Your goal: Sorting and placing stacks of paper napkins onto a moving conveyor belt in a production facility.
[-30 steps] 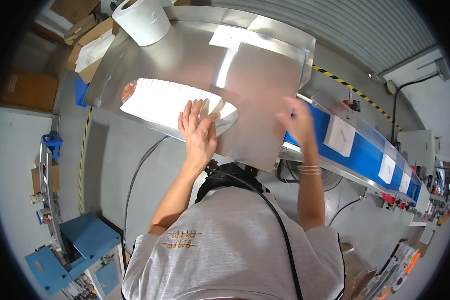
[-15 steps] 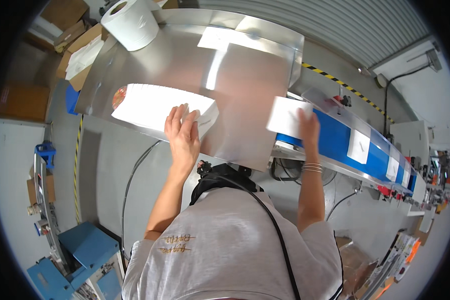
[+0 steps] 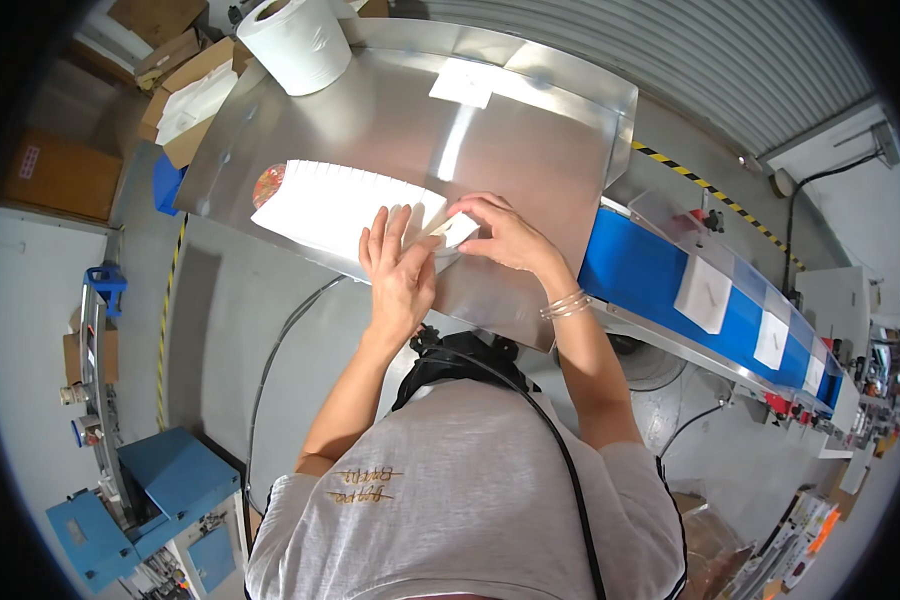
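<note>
A tight row of white flat packets (image 3: pixel 340 203) stands on the metal table (image 3: pixel 535 150) in front of me. My left hand (image 3: pixel 402 285) rests against the near side of the row, by its right end, with fingers spread. There my right hand (image 3: pixel 515 238) has its thumb and fingers around the end packet (image 3: pixel 459 231), which leans away from the others. Whether it is one packet or more, I cannot tell. Red patterned material (image 3: pixel 269 186) shows at the row's left end.
To the right runs a blue conveyor belt (image 3: pixel 612 258) carrying several spaced white packets, such as the nearest packet (image 3: pixel 705 293), beside a clear guard. A white roll (image 3: pixel 300 50) stands at the table's back left. One white sheet (image 3: pixel 460 83) lies at the back edge.
My right hand has come left from the belt to the row's end. The packet it held now lies on the belt, further right. My left hand stays by the row.
</note>
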Demonstrator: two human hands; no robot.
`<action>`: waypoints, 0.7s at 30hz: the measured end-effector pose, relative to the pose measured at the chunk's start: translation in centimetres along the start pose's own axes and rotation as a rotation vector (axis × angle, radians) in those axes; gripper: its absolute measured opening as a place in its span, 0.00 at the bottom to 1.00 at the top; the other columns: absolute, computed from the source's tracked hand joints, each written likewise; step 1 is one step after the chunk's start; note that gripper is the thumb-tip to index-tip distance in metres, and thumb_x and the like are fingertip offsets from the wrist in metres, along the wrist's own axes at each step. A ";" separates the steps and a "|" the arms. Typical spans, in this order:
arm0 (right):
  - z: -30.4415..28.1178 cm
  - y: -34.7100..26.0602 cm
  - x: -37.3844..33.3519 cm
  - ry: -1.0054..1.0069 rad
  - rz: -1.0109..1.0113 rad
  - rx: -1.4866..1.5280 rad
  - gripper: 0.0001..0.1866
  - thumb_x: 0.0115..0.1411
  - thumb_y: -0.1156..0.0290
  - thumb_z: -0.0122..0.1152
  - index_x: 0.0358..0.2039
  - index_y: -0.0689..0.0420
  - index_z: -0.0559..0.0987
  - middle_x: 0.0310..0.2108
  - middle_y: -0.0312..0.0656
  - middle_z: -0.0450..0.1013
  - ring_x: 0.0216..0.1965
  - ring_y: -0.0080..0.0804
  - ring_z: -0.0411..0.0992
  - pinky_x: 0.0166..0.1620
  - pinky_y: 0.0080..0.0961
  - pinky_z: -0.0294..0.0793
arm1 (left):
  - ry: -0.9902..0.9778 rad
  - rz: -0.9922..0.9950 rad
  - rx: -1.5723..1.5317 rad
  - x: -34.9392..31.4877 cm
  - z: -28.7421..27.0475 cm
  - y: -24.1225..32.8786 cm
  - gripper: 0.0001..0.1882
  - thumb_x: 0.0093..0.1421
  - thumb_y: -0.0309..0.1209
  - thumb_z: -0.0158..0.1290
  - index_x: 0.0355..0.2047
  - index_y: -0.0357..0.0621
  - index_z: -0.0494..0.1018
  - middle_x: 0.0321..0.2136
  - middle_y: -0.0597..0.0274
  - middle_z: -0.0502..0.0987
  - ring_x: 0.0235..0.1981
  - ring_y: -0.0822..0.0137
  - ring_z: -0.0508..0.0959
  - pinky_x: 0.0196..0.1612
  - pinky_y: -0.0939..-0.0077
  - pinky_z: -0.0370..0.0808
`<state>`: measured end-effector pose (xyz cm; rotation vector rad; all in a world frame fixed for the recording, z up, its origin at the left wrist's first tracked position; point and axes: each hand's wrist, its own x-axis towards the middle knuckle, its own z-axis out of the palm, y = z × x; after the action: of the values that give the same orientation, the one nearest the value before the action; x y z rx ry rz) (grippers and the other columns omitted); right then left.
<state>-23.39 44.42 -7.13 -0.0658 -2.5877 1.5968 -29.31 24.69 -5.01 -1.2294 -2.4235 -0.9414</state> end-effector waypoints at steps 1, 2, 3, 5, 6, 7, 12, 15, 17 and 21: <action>0.4 1.7 0.2 0.029 -0.099 -0.088 0.23 0.51 0.72 0.66 0.49 0.55 0.72 0.49 0.41 0.69 0.50 0.32 0.67 0.52 0.27 0.69 | -0.009 0.008 -0.007 0.2 -0.1 0.2 0.15 0.52 0.24 0.57 0.42 0.46 0.77 0.57 0.49 0.64 0.61 0.44 0.58 0.63 0.48 0.49; 0.3 1.7 -0.1 0.026 -0.100 -0.089 0.23 0.51 0.72 0.66 0.49 0.55 0.72 0.49 0.41 0.69 0.50 0.32 0.67 0.52 0.27 0.69 | -0.008 0.006 -0.007 0.2 -0.1 0.1 0.15 0.52 0.24 0.57 0.42 0.46 0.77 0.57 0.49 0.64 0.61 0.44 0.58 0.63 0.48 0.49; 0.0 1.7 -0.8 -0.002 0.049 0.066 0.22 0.53 0.72 0.65 0.49 0.57 0.72 0.46 0.39 0.70 0.48 0.29 0.69 0.51 0.25 0.70 | 0.023 -0.046 -0.020 0.3 0.0 -0.2 0.17 0.52 0.25 0.57 0.44 0.46 0.76 0.58 0.48 0.63 0.62 0.44 0.57 0.63 0.48 0.49; -0.6 2.3 -2.8 0.021 0.302 0.399 0.21 0.58 0.71 0.62 0.50 0.62 0.70 0.41 0.36 0.73 0.43 0.21 0.70 0.48 0.19 0.71 | 0.042 -0.100 0.018 0.3 0.2 -1.3 0.21 0.52 0.25 0.57 0.48 0.45 0.73 0.57 0.49 0.63 0.61 0.45 0.57 0.62 0.50 0.50; -0.6 3.1 -4.1 0.150 0.273 0.539 0.21 0.59 0.72 0.61 0.51 0.63 0.69 0.42 0.37 0.73 0.43 0.21 0.70 0.47 0.18 0.71 | 0.042 -0.103 0.013 0.4 0.1 -1.5 0.21 0.52 0.25 0.57 0.48 0.45 0.73 0.57 0.49 0.63 0.61 0.45 0.57 0.62 0.50 0.50; -0.8 3.7 -5.3 0.280 0.241 0.677 0.21 0.59 0.73 0.60 0.52 0.64 0.69 0.43 0.38 0.73 0.43 0.21 0.71 0.46 0.18 0.70 | 0.055 -0.101 0.031 0.6 0.0 -1.6 0.20 0.52 0.22 0.55 0.47 0.44 0.73 0.56 0.50 0.64 0.60 0.45 0.59 0.61 0.52 0.54; -4.1 1.3 -8.5 0.056 0.388 0.489 0.19 0.59 0.73 0.59 0.50 0.64 0.71 0.41 0.36 0.74 0.42 0.19 0.71 0.46 0.19 0.70 | 0.067 -0.104 -0.004 0.7 0.0 -2.0 0.17 0.51 0.17 0.52 0.42 0.43 0.73 0.54 0.51 0.66 0.59 0.46 0.61 0.59 0.53 0.57; -4.9 -1.2 -7.1 -0.201 0.424 0.395 0.19 0.57 0.72 0.61 0.49 0.63 0.74 0.39 0.34 0.75 0.40 0.19 0.71 0.45 0.20 0.71 | 0.035 -0.059 -0.082 0.6 0.0 -2.5 0.14 0.50 0.16 0.50 0.37 0.42 0.75 0.53 0.51 0.67 0.59 0.47 0.62 0.59 0.54 0.57; -4.3 -2.7 -4.8 -0.496 0.263 0.107 0.20 0.57 0.71 0.62 0.49 0.63 0.74 0.39 0.33 0.75 0.40 0.19 0.70 0.44 0.20 0.70 | 0.021 -0.052 -0.097 0.6 -0.5 -2.6 0.11 0.51 0.20 0.52 0.36 0.41 0.75 0.53 0.51 0.67 0.59 0.46 0.62 0.59 0.53 0.57; -1.0 -0.3 0.1 -0.378 0.233 0.444 0.15 0.58 0.73 0.59 0.46 0.61 0.75 0.38 0.30 0.73 0.39 0.16 0.67 0.44 0.18 0.67 | 0.000 -0.063 -0.167 0.6 -1.0 -2.3 0.12 0.50 0.33 0.60 0.34 0.41 0.77 0.53 0.48 0.67 0.59 0.43 0.61 0.59 0.52 0.57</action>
<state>-23.43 45.13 -6.40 -0.0339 -2.4685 2.4445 -31.55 23.42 -4.88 -1.2125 -2.4381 -1.1830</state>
